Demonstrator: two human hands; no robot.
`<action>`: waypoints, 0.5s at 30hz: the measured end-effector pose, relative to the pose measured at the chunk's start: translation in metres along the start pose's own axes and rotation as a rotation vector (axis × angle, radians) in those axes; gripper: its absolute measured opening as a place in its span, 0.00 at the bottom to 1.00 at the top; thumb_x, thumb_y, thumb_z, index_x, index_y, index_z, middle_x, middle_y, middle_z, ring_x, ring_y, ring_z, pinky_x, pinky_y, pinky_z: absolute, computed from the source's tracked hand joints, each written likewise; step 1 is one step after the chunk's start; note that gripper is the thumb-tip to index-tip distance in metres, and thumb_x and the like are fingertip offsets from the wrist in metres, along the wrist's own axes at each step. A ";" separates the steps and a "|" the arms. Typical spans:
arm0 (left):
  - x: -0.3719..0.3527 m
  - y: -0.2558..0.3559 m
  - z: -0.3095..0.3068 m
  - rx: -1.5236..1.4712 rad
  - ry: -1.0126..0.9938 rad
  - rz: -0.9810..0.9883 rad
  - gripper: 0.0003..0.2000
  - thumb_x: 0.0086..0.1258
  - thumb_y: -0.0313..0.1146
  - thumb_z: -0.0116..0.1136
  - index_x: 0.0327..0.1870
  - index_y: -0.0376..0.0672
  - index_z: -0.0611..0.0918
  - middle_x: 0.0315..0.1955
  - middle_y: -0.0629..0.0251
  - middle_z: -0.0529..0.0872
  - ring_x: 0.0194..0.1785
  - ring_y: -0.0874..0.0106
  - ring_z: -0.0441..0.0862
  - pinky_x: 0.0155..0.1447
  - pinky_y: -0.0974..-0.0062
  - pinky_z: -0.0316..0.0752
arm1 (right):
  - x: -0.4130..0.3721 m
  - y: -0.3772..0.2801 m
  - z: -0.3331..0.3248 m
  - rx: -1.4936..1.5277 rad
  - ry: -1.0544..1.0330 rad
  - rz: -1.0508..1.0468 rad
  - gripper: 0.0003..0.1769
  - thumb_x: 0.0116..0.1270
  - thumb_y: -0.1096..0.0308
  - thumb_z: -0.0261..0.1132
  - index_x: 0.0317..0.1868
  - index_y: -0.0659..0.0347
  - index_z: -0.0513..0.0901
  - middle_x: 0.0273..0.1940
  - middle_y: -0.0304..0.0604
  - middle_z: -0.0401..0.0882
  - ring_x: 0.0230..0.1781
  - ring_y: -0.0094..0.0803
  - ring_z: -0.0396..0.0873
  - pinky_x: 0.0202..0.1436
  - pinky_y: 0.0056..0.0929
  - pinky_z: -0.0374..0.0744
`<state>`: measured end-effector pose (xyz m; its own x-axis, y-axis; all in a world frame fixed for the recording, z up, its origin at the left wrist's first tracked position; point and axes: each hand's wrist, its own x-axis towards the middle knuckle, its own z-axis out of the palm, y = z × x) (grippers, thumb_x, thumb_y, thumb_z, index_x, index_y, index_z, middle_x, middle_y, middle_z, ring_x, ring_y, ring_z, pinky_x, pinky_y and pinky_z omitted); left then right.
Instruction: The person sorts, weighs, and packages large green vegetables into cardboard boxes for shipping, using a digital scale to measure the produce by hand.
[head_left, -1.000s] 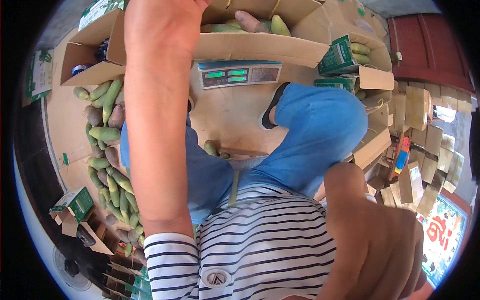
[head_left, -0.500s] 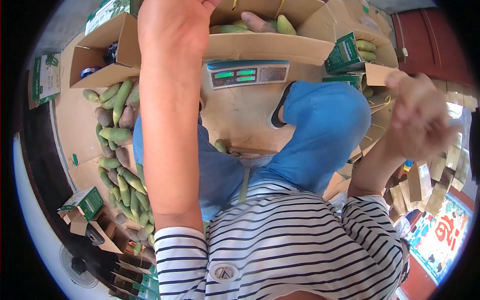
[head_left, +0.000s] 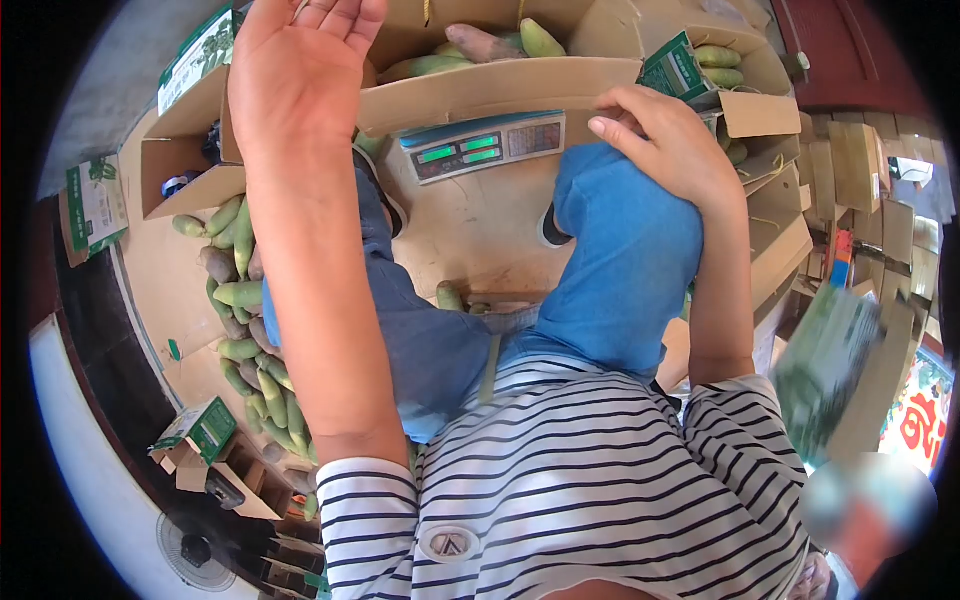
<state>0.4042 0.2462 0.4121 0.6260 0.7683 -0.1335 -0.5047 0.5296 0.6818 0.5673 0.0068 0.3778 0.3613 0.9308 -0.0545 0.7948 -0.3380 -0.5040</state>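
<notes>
My left hand (head_left: 300, 65) is raised palm up at the top left, fingers loosely bent and partly cut off by the frame edge; I see nothing in it. It is beside an open cardboard box (head_left: 480, 85) holding long green and pinkish vegetables (head_left: 490, 43) that look like radishes. My right hand (head_left: 675, 145) rests over my right knee, its fingers extended and thumb apart, holding nothing visible. Between my knees and the box stands a digital weighing scale (head_left: 485, 147) with lit green displays.
A heap of green vegetables (head_left: 240, 290) lies on cardboard at the left. Another open box (head_left: 185, 165) stands beyond it. At right are a green-printed box (head_left: 680, 70) with vegetables, stacked cartons (head_left: 855, 165) and a blurred green box (head_left: 825, 360). A fan (head_left: 195, 550) is lower left.
My right hand has come down and inward from the right onto my knee. My left hand has shifted left and lower, showing its palm. A blurred green box now appears at right.
</notes>
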 end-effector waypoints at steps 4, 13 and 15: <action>-0.008 -0.010 0.012 0.064 0.014 0.082 0.14 0.69 0.34 0.53 0.50 0.37 0.74 0.42 0.60 0.82 0.43 0.69 0.81 0.48 0.73 0.75 | -0.002 0.002 -0.003 0.065 -0.015 0.021 0.17 0.66 0.58 0.59 0.42 0.65 0.78 0.33 0.48 0.78 0.32 0.37 0.77 0.38 0.31 0.74; 0.008 -0.002 -0.002 0.029 -0.041 -0.031 0.22 0.71 0.29 0.48 0.62 0.25 0.63 0.58 0.44 0.71 0.57 0.58 0.74 0.58 0.61 0.71 | -0.007 0.006 0.001 -0.007 0.138 0.004 0.15 0.66 0.58 0.59 0.39 0.63 0.79 0.29 0.44 0.78 0.29 0.36 0.76 0.34 0.32 0.73; 0.006 -0.004 0.000 0.036 -0.011 -0.027 0.21 0.72 0.30 0.47 0.62 0.26 0.64 0.58 0.46 0.72 0.57 0.60 0.74 0.58 0.62 0.71 | -0.009 0.006 -0.001 -0.010 0.191 0.011 0.11 0.65 0.63 0.61 0.39 0.62 0.79 0.30 0.43 0.77 0.28 0.35 0.76 0.33 0.30 0.73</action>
<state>0.4099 0.2489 0.4087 0.6454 0.7500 -0.1447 -0.4660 0.5368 0.7034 0.5693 -0.0034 0.3762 0.4557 0.8839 0.1052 0.7947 -0.3508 -0.4953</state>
